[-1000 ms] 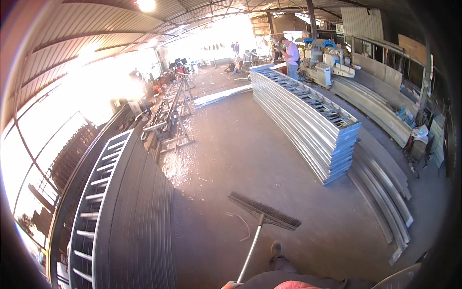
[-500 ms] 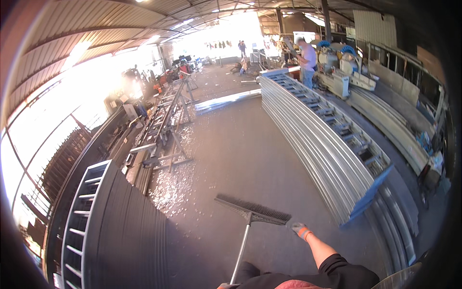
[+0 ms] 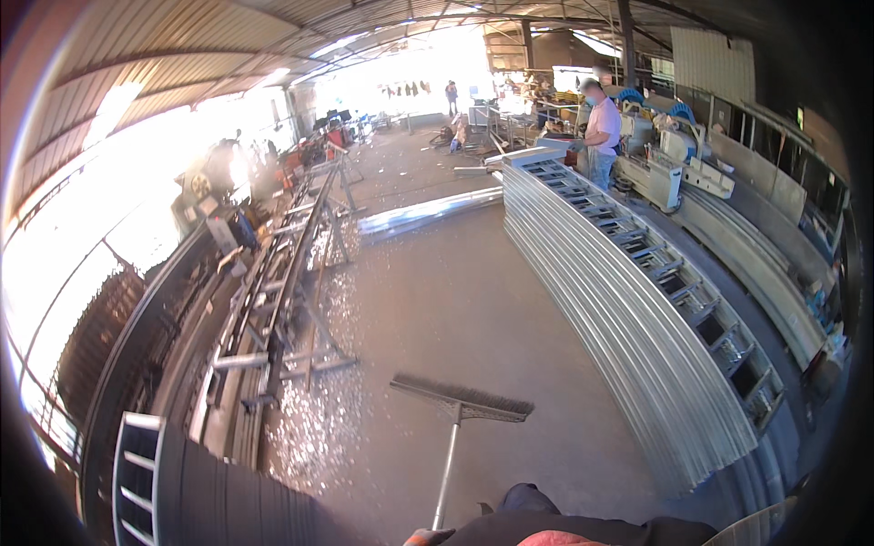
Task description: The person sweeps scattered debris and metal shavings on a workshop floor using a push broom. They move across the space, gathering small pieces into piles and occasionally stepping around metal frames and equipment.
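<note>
A wide push broom [image 3: 466, 400] stretches out ahead of me, its dark bristles along the far side of the head and its metal handle running back toward me. At the bottom edge my left hand [image 3: 428, 537], in a grey glove with an orange cuff, is closed round the handle; only part of it shows. Whether the broom head touches the concrete floor [image 3: 437, 300] I cannot tell. My right hand is out of the picture. Shiny scraps [image 3: 314, 428] lie scattered on the floor to the left of the broom.
A long stack of ribbed metal frames [image 3: 619, 337] stands on the right, with a person [image 3: 603, 132] at its far end. Dark stacked frames [image 3: 218, 491] stand at the near left, beyond them trestles [image 3: 309, 337] with metal lengths. Shiny profiles [image 3: 428, 215] lie across the floor ahead.
My right hand, which was stretched out beside the broom head's right end, has left the picture. The view has shifted and the broom head sits slightly further left and lower in it.
</note>
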The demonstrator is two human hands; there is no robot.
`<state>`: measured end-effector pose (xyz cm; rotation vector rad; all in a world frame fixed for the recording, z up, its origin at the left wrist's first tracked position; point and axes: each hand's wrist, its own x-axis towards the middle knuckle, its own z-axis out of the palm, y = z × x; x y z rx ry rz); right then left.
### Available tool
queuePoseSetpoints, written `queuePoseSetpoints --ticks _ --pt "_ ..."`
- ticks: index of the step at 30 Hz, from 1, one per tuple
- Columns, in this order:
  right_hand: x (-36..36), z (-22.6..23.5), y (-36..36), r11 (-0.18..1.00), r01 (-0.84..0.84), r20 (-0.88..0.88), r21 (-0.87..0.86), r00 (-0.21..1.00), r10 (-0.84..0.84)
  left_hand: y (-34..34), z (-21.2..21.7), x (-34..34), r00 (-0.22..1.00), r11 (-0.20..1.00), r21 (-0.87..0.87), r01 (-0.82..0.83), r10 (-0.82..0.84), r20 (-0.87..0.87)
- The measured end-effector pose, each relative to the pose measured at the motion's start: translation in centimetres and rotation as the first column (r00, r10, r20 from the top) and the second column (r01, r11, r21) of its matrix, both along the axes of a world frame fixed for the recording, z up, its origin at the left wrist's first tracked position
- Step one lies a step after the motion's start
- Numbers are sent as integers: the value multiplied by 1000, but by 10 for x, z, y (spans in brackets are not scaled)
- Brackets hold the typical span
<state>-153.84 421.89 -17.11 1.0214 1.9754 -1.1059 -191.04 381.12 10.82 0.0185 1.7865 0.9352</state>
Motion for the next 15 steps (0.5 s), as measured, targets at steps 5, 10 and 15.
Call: queuePoseSetpoints --ticks 5,10,15 --pt "-190 -8 74 995 93 30 -25 995 -92 97 -18 -194 999 999 -45 27 -29 -27" --pt "-444 -28 207 992 -98 -68 78 992 103 195 -20 -374 998 995 -99 4 -10 -59" --pt "-785 36 365 961 -112 -328 253 925 194 269 -16 -525 998 993 -109 -35 30 -53"
